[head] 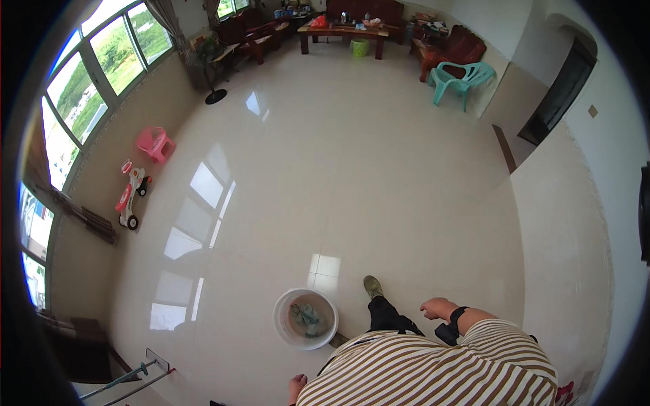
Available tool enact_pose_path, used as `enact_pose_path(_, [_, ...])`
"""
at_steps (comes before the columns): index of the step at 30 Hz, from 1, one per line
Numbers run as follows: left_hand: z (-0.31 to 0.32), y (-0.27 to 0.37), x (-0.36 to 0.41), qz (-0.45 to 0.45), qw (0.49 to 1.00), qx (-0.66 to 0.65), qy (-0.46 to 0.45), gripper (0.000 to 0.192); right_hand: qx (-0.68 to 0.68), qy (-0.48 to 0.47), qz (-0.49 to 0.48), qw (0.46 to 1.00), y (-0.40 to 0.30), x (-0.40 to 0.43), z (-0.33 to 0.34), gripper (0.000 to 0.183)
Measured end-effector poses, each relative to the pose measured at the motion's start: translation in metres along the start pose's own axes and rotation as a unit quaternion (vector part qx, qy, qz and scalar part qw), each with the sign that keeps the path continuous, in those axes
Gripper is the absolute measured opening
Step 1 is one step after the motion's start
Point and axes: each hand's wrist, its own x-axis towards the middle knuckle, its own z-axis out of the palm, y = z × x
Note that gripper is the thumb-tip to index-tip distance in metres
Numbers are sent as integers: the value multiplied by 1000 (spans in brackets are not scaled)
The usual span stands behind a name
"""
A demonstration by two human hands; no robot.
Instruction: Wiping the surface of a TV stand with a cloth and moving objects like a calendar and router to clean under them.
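Note:
A white plastic bucket [281,325] stands on the floor just ahead of my body, beside my foot. Inside it a wet-looking grey-green cloth [307,317] lies in murky water. My left hand [297,386] hangs low near my left side, behind the bucket and apart from it; its palm and most fingers are hidden. Out to the right, my right hand [437,308] hangs over the floor with fingers drawn together and nothing visible in them. A black device [448,333] is strapped to the right wrist.
Glossy tiles [365,177] cover the floor. At lower left are a teal-handled pole [119,379] and a second pole. Along the window wall stand a ride-on toy [131,195], a pink chair [156,144] and a fan base [216,96]. A green chair [462,78] stands far right, near a wooden table [343,32].

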Motion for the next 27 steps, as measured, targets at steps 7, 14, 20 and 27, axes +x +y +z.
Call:
enact_pose_path(7, [26, 53, -58, -56, 996, 66, 33, 32, -75, -123, -48, 988, -14, 88, -33, 44])
enact_pose_path(14, [92, 168, -52, -37, 999, -18, -12, 33, -78, -14, -126, 989, -71, 216, -89, 32])
enact_pose_path(20, [144, 147, -36, -90, 988, -127, -18, 34, -39, -7, -205, 978, -156, 286, -54, 29])
enact_pose_path(27, [141, 67, 55, -382, 748, -525, 139, 58, 186, -31, -245, 951, -224, 347, 27, 40])
